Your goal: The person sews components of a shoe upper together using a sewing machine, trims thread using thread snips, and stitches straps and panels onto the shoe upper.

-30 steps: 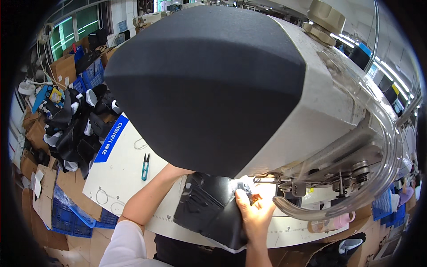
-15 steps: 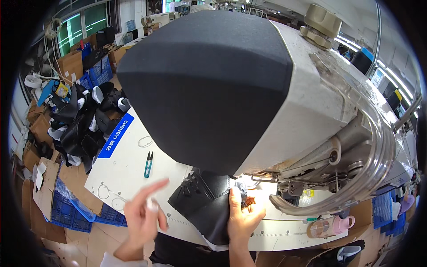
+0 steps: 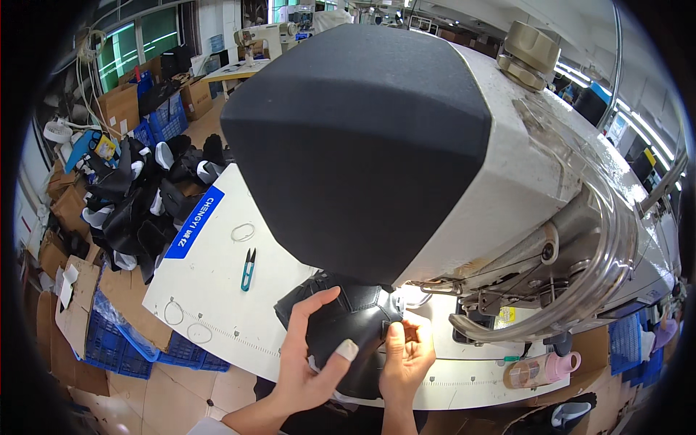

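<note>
Lying over the near edge of a white worktop [image 3: 206,275], a black leather piece [image 3: 366,326] sits between 2 bare hands in the head view, its far end running up to the dark cover [image 3: 355,159] of a sewing machine. The left hand [image 3: 308,380] has a wide grip, index finger and thumb spread over the leather; whether they press on it I cannot tell. The right hand [image 3: 407,370] has a narrow grip, thumb and curled fingers seeming to pinch the piece's right edge, near the metal parts [image 3: 482,301] under the machine.

As I judge it, the step in hand is steadying and aligning the leather. The next move calls for keeping that right edge pinched, the left fingers smoothing the surface, and both hands clear of the metal parts.

Of writing, a blue label [image 3: 194,223] on the worktop's left side bears large white lettering. A ruler-like scale [image 3: 239,339] follows the near edge, its marks too small to read. A yellow tag [image 3: 507,314] under the machine is also unreadable. Dark-handled snips [image 3: 248,272] lie apart, left of the leather; a pink-lidded bottle [image 3: 536,370] lies toward the right.
</note>
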### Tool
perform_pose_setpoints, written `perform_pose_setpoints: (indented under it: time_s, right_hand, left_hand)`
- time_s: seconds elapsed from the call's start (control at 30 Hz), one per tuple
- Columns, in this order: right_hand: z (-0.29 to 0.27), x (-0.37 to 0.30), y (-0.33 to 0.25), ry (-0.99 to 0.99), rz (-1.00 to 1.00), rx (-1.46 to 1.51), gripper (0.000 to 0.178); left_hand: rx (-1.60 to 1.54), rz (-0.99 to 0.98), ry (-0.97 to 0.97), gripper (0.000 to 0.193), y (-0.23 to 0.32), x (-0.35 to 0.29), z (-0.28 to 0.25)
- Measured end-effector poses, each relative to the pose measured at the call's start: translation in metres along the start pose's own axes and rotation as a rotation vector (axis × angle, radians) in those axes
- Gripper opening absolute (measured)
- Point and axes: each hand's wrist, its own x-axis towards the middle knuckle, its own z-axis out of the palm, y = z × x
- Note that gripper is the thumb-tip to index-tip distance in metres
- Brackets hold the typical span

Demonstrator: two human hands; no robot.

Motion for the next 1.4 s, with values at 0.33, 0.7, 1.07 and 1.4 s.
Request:
perform_pose_setpoints:
  time_s: [0.33, 0.7, 1.07, 1.4]
  right_hand:
    - [0.008, -0.005, 0.004, 0.077, -0.143, -0.039, 0.029]
    - [0.02, -0.009, -0.001, 0.126, -0.171, -0.126, 0.022]
    - [0.028, -0.006, -0.005, 0.138, -0.124, -0.147, 0.022]
    - [-0.024, 0.018, -0.015, -0.191, -0.1, -0.109, 0.027]
  left_hand:
    - [-0.129, -0.085, -0.1, 0.047, -0.007, 0.025, -0.023]
    - [-0.14, -0.093, -0.179, 0.044, -0.006, 0.046, -0.038]
    - [-0.134, -0.148, -0.241, 0.056, -0.016, 0.06, -0.051]
    - [-0.076, -0.086, -0.009, 0.044, -0.014, -0.013, 0.002]
